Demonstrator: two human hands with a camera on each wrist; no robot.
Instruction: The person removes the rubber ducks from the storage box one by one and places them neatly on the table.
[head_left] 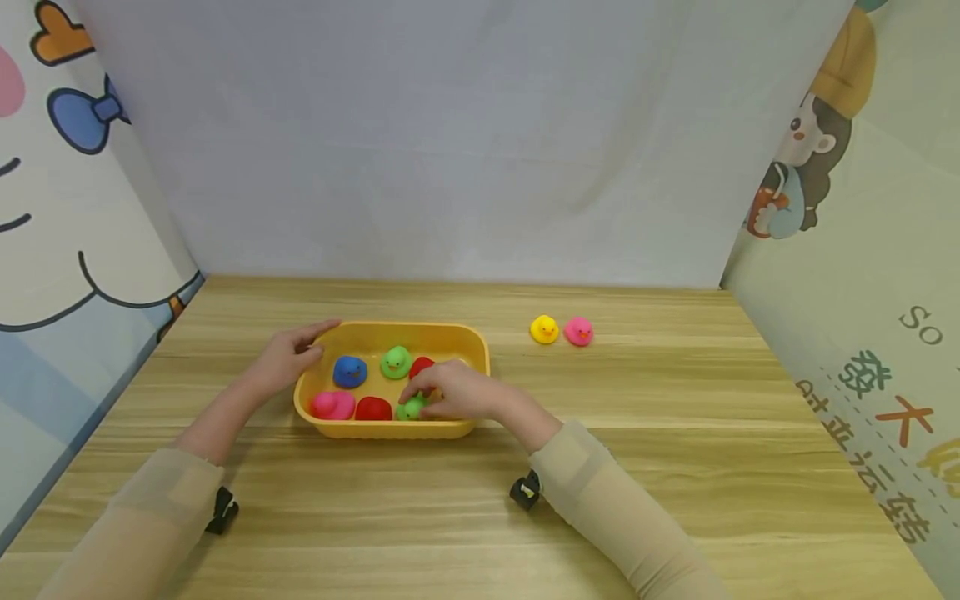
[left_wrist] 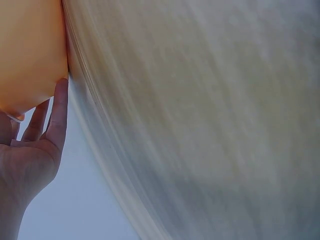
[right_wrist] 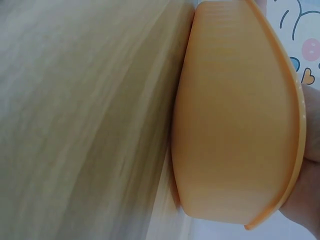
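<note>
Small bright-green rubber duck [head_left: 411, 408]: one, in the near right part of a yellow-orange plastic basin, rectangular with rounded corners [head_left: 393, 429]. Position: just left of the right hand [head_left: 457, 392], beneath its fingertips and beside the near wall. Grip: thumb and fingers curled about the duck, one to each side; firmness cannot be told. Long axis of the duck: not readable, the fingers covering part of it. The right hand is the nearer, reaching in over the right end; the duck does not show in either wrist view.

Basin: on a pale wood-grained table [head_left: 360, 517], long axis running left to right before the person. Left hand [head_left: 288, 358]: at the opposite end, well apart from the duck, fingers extended and touching the rim and outer wall at the left corner; no duck in it.

Also within the basin: blue rubber duck [head_left: 350, 372], back left; second green duck [head_left: 396, 362], back middle; red duck [head_left: 422, 367], partly behind the right hand; pink duck [head_left: 333, 406], near left; second red duck [head_left: 373, 408], between pink and gripped green.

Outside, beyond the right end: yellow duck [head_left: 545, 329] and second pink duck [head_left: 579, 332], side by side.
</note>
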